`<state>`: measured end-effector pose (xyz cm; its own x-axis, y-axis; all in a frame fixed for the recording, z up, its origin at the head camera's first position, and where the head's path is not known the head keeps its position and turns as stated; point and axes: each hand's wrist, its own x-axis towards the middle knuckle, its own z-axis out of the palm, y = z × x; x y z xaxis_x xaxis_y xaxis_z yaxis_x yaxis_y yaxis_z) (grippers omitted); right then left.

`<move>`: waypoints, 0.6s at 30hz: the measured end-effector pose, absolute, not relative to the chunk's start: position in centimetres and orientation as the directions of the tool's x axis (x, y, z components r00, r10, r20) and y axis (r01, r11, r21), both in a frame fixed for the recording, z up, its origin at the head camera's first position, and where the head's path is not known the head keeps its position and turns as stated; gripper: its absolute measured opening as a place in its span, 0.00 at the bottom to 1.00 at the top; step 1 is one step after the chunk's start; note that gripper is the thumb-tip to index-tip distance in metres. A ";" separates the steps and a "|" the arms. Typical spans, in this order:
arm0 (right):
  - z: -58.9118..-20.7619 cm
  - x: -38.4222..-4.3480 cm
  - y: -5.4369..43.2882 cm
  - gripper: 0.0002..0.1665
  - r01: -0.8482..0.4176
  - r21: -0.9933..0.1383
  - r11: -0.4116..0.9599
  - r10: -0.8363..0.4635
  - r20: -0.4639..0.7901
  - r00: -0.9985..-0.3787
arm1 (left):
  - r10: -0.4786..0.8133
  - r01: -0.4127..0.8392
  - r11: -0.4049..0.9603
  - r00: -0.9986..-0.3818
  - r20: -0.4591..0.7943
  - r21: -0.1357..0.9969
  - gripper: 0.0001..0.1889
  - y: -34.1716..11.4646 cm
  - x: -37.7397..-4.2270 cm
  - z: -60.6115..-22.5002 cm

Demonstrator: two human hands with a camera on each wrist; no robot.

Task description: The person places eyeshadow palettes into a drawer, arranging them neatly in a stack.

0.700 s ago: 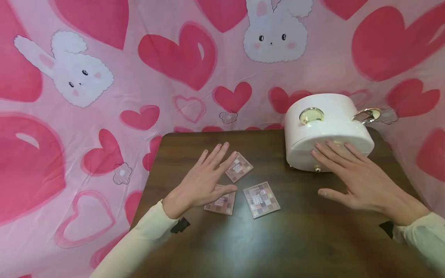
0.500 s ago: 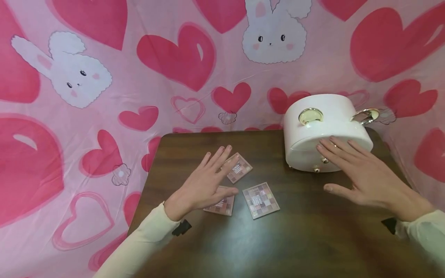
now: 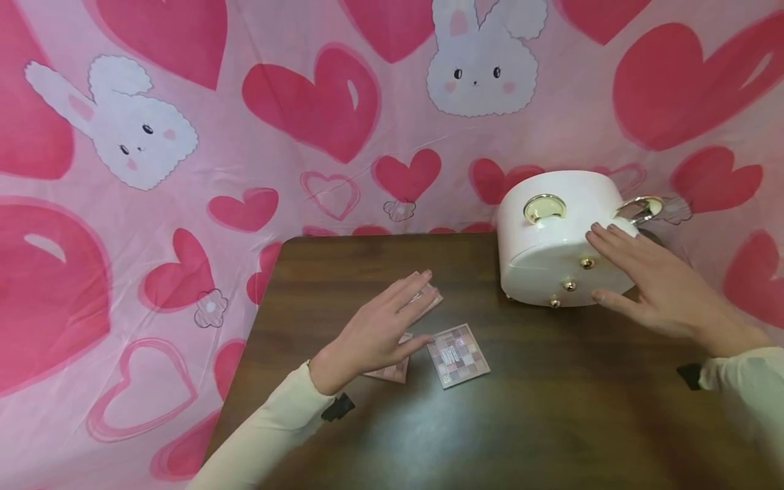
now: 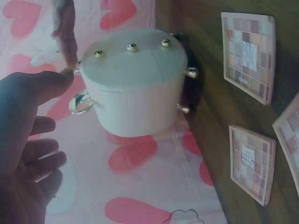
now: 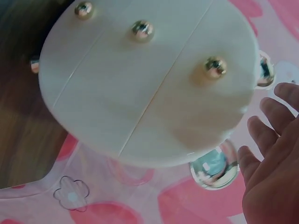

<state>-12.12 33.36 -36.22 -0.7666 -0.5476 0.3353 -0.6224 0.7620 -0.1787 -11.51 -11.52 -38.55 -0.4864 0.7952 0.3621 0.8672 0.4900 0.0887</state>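
Note:
My left hand (image 3: 380, 327), fingers extended, is above the eyeshadow palettes and holds nothing; it covers parts of two of them. One checkered palette (image 3: 458, 356) shows whole, while the lower left palette (image 3: 390, 371) and the far palette (image 3: 433, 299) are partly hidden. At the back right stands a white rounded box (image 3: 545, 265) with gold ear-shaped trims and small gold knobs (image 5: 142, 30) in a row on its front. My right hand (image 3: 667, 292) is before its right side with fingers extended; whether the fingertips touch the box I cannot tell.
Everything lies on a dark wooden table (image 3: 520, 422) with a rounded far corner. Behind it hangs a pink cloth (image 3: 257, 150) printed with hearts and rabbits, close to the back of the box.
My right hand has moved up and right across the box's front, uncovering its gold knobs. My left hand has shifted slightly right over the palettes. Box and palettes stay where they were.

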 end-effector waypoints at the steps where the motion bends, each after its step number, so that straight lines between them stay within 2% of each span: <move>1: -36.3 -12.3 33.6 0.53 -0.616 -0.179 0.767 -0.542 0.333 -0.771 | 0.794 0.876 0.477 -0.465 0.391 0.073 0.38 -11.2 -11.6 -38.6; 7: -36.5 -12.7 34.4 0.51 -0.572 -0.206 0.794 -0.504 0.305 -0.808 | 0.766 0.898 0.439 -0.386 0.514 0.020 0.35 -9.2 -11.7 -38.9; 13: -36.7 -13.3 35.5 0.52 -0.569 -0.226 0.791 -0.506 0.282 -0.815 | 0.714 0.908 0.417 -0.357 0.603 0.045 0.29 -6.5 -11.9 -39.2; 18: -36.8 -13.9 36.4 0.51 -0.566 -0.238 0.789 -0.505 0.275 -0.819 | 0.711 0.917 0.397 -0.331 0.621 0.034 0.23 -4.3 -12.1 -39.1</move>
<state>-13.95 36.44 -36.83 -0.8186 -0.5045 0.2746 -0.5663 0.7890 -0.2385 -12.05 -4.26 -39.13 -0.3309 0.7109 0.6206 0.9171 0.3973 0.0338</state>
